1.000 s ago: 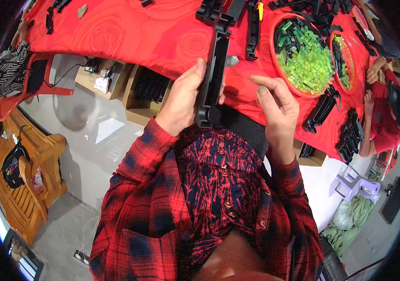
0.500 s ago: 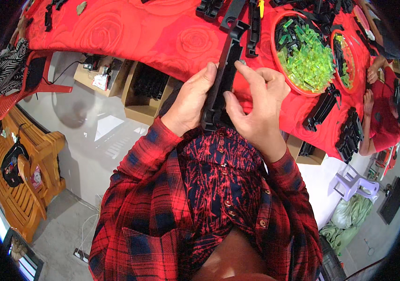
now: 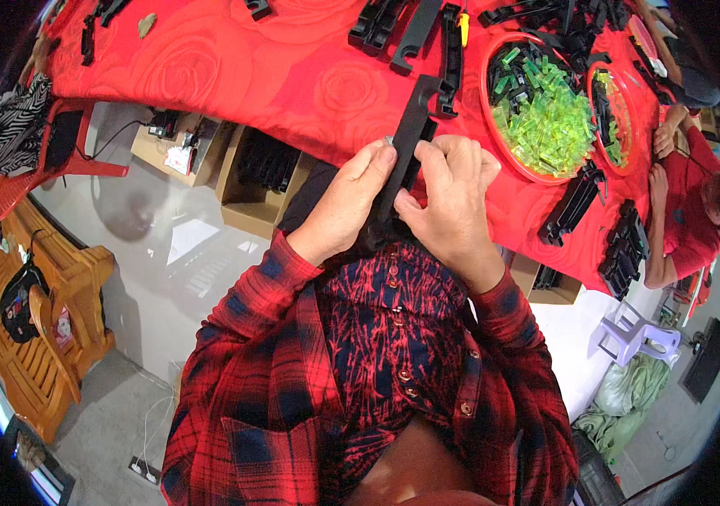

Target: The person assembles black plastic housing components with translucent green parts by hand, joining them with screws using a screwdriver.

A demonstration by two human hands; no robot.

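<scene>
A long black plastic bar (image 3: 411, 133) with a hooked far end stands tilted over the edge of the red-clothed table (image 3: 233, 76). My left hand (image 3: 345, 207) grips its lower part from the left, with a small pale piece showing at the fingertips. My right hand (image 3: 451, 196) wraps the same bar from the right, thumb pressed on its side. Both hands are close to my chest, just in front of the table edge.
A red bowl (image 3: 507, 160) of green and black plastic pieces and a second bowl (image 3: 620, 118) lie beyond my right hand. Black bars (image 3: 575, 202) lie around them. Another person in red (image 3: 685, 228) sits at right. Cardboard boxes (image 3: 250, 173) stand under the table; a wooden chair (image 3: 35, 329) is at left.
My right hand came in from the right and closed on the black bar, joining my left hand. The bar has been lifted slightly closer to me.
</scene>
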